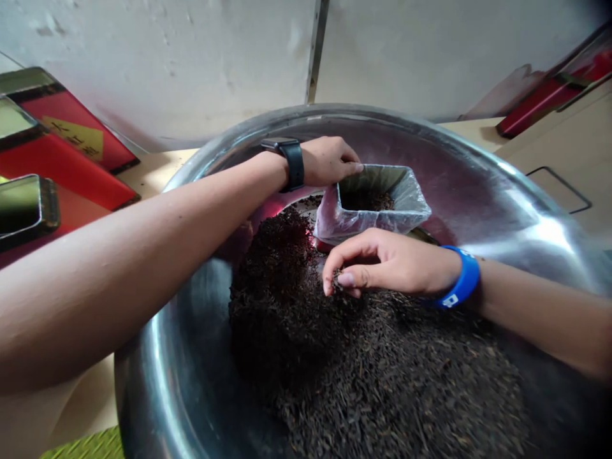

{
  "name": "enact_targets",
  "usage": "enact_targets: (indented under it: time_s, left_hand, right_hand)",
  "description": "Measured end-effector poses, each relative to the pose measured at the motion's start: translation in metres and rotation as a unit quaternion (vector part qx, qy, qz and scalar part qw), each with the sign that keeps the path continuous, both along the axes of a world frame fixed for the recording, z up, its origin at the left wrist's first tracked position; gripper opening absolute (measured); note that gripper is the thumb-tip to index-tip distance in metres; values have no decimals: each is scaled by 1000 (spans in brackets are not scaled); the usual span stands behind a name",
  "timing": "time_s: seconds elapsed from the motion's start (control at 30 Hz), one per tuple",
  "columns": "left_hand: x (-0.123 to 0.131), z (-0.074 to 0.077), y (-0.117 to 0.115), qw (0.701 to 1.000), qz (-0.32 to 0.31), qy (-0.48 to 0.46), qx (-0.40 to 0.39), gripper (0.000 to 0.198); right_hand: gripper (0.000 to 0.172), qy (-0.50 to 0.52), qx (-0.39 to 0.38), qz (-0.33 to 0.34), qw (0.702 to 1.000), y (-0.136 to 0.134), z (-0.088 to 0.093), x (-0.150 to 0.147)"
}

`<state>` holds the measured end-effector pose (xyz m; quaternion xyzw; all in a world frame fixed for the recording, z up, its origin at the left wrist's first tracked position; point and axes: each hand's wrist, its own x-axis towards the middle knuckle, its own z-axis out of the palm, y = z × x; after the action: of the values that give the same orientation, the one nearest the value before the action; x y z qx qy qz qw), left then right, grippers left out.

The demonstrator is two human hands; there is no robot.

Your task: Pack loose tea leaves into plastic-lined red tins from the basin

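The right hand pinches tea leaves (dark, dry) just beside the plastic bag. The left hand grips its rim.

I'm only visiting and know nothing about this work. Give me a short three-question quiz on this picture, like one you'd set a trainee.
1. True or false: the left hand is at the rim of the plastic-lined container.
2. What does the right hand pinch between thumb and fingers? A) dark loose leaves B) a spoon C) a lid
3. Fill in: the band on the right wrist is ___.

Key: 1 true; 2 A; 3 blue.
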<state>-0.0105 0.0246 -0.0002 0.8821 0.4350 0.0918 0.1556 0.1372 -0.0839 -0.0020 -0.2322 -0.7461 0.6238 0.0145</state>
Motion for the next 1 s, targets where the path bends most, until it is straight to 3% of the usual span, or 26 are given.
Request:
enact_targets:
  time_s: [0.47, 0.57, 0.63, 0.7, 0.8, 0.87, 0.93, 1.0]
  left_hand:
    - [1, 0, 0, 1000, 0, 8, -6, 39]
    - [1, 2, -2, 1000, 1, 10, -6, 39]
    - [1, 3, -3, 1000, -8, 8, -3, 38]
    - [0, 4, -3, 1000, -20, 5, 2, 38]
    - [0, 2, -1, 1000, -25, 0, 8, 39]
    - [0, 0, 1, 1000, -24, -4, 12, 40]
    - [0, -1, 3, 1000, -25, -5, 15, 41]
    - [0, -2, 3, 999, -25, -2, 20, 42]
  right_hand:
    - [16, 7, 84, 14, 996, -1, 20, 8]
    - [16, 60, 114, -60, 990, -4, 24, 11]
    - [18, 110, 179, -182, 961, -3, 25, 15]
    - [19, 96, 316, -279, 902, 3, 24, 22]
    - [19, -64, 528, -282, 799, 17, 23, 32]
    - [20, -153, 568, -264, 765, 22, 25, 36]
    - [21, -161, 554, -261, 774, 19, 29, 34]
    - [20, -111, 494, -225, 833, 8, 31, 25]
